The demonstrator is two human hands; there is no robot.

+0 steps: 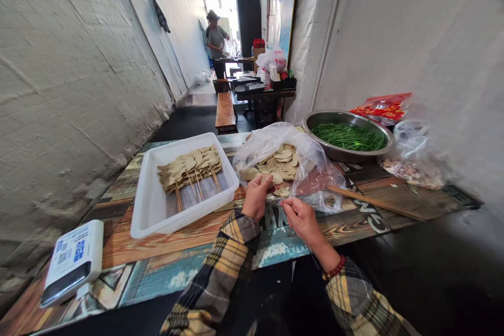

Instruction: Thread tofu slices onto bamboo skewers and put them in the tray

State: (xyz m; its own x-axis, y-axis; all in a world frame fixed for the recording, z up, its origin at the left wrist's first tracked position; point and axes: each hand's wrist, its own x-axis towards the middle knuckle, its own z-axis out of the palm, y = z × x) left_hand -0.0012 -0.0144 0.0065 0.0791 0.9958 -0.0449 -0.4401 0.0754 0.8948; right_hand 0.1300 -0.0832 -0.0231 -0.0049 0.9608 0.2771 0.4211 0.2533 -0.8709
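**Left hand (258, 197) and right hand (300, 216) together at the mouth of an open bag (264, 142) of slices (277, 163)**

Left hand: forearm in from the near edge, wrist lifted, thumb and fingers curled together beside the nearest slices. Whether a slice is gripped, cannot tell.

Right hand: just beside the left and slightly lower, index finger and thumb closed in a pinch, other fingers folded under. Anything between the tips is too thin to make out. Beaded bracelet (334, 269) at the wrist; plaid sleeves (220, 268) on both arms.

Clear bag, directly ahead of the hands, lies spread open toward the person. Pale, flat, roundish slices heaped inside.

Left of the bag: white plastic tray (157, 215), set at an angle. In it, a row of skewered slices (189, 165), overlapping, bare stick ends pointing toward the near side.

Right: bundle of thin sticks (376, 203), one end at the bag's edge, the other out over the worktop (157, 273).

Beyond the sticks: metal bowl (350, 157), filled with long green stalks (346, 136). Behind it, a red packet (384, 106); beside it, a clear plastic bag (417, 160), contents unclear.

Near left corner: white device (73, 262), screen toward the person.

Farther back: wooden bench (226, 110), a co-worker (216, 37) standing.
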